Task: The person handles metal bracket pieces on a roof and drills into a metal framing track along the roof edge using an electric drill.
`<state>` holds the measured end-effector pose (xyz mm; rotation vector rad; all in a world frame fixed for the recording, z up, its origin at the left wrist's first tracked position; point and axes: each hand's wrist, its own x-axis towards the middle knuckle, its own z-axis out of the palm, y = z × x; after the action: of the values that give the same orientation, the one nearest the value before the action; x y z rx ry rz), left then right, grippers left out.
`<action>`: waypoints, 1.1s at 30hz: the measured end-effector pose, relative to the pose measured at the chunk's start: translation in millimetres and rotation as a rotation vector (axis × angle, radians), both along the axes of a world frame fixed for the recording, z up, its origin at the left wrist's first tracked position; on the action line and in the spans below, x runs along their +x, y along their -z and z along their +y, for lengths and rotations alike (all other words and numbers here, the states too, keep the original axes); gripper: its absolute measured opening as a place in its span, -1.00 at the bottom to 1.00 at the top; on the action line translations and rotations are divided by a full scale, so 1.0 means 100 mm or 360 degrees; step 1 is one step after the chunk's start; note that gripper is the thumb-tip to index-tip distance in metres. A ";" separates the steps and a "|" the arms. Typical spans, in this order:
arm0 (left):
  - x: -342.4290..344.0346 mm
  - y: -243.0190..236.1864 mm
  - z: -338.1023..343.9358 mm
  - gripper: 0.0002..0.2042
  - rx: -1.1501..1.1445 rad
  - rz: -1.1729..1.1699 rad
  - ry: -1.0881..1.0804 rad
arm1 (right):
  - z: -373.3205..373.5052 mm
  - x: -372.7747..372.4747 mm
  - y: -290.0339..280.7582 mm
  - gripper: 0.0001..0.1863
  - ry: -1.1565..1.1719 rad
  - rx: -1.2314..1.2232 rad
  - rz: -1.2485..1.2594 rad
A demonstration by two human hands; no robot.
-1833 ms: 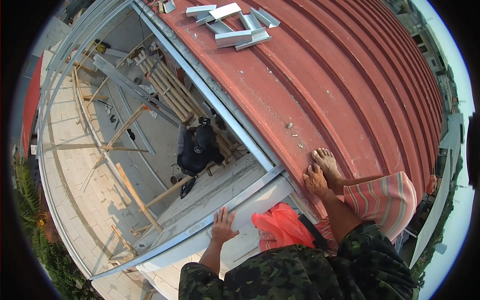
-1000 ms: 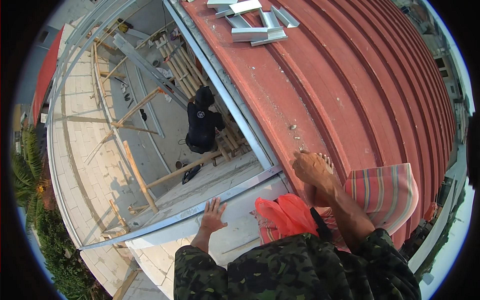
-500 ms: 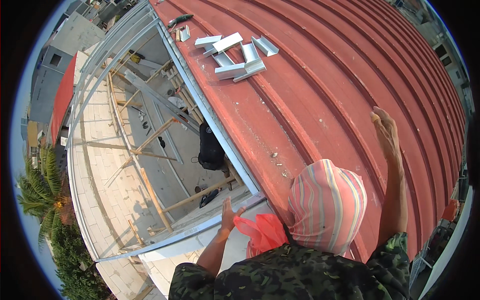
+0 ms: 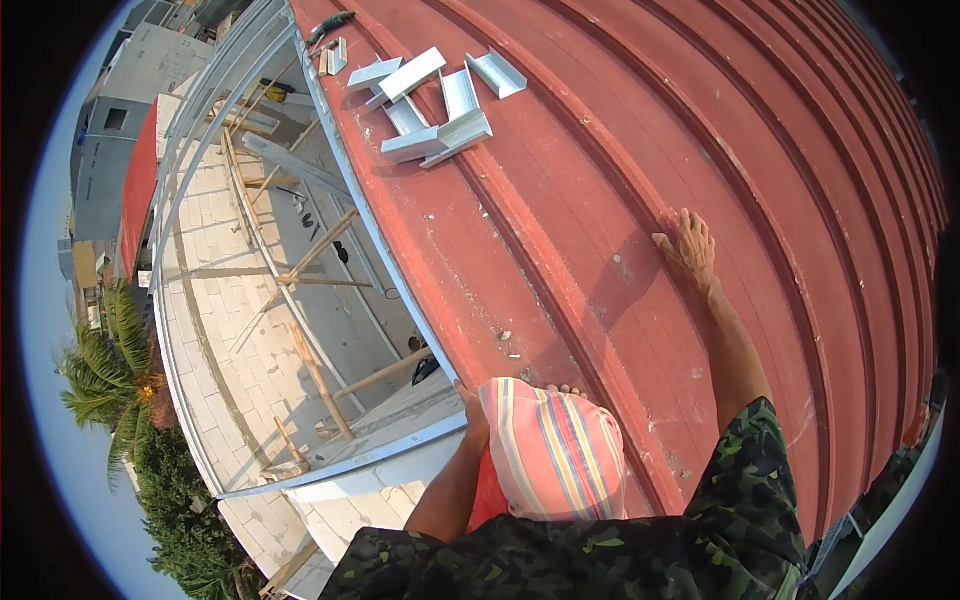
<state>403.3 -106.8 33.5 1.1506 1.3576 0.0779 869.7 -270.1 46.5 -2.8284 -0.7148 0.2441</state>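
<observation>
My right hand [image 4: 688,252] lies flat on the red ribbed metal roof [image 4: 640,345], fingers spread, beside a raised rib. At the roof's corner, my left hand [image 4: 472,412] is against the pale metal edge beam [image 4: 440,425]; most of its fingers are hidden, and whether they grip cannot be seen. Between my arms is my bent knee under striped pink cloth [image 4: 560,455], with bare toes [image 4: 566,390] showing just beyond it. Red plastic [image 4: 487,495] peeks out between the knee and my left forearm.
Several cut metal channel pieces [image 4: 460,95] lie farther up the roof, with a dark green power tool [image 4: 330,25] beyond. On the left the roof edge drops to an open space with wooden poles [image 4: 315,385], a block wall [image 4: 215,330] and metal framing [image 4: 205,110].
My right hand has come down from the air onto the roof. My left hand has moved from open air to the roof corner. The view has shifted, and the black shape below is out of sight.
</observation>
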 end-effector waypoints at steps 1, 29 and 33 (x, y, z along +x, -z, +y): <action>-0.02 -0.01 0.01 0.03 0.0003 0.0021 0.0001 | 0.07 0.11 0.04 -0.21 -0.0009 0.0000 0.0023; 0.38 -0.35 0.75 -0.10 -0.0427 0.1556 0.1399 | 0.28 0.30 0.20 -0.01 -0.0341 -0.0290 0.0186; 0.86 -1.15 2.26 -0.28 -0.0136 0.1617 0.1513 | 0.33 0.27 0.23 -0.03 -0.0366 -0.0340 0.0208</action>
<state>489.7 119.1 148.5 1.7400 1.4514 -1.3891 896.4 -236.7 23.4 -2.8881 -1.0412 0.5692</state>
